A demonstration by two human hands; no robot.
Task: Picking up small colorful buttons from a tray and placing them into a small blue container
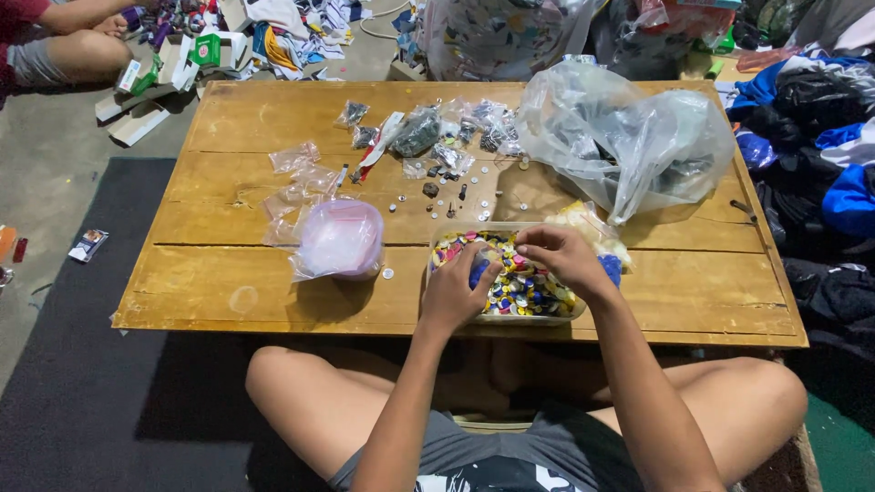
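Crossed legs; left hand (453, 290) and right hand (563, 259) pinch multicoloured buttons (519, 287) in clear tub (547, 318).

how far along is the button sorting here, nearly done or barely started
Likely early. Done: a few small bags with dark pieces lie filled at the far side of the wooden table. In hand: the left hand and right hand are both picking in the clear tray of mixed coloured buttons. Left: the tray looks full, loose pieces lie scattered, and empty bags wait.
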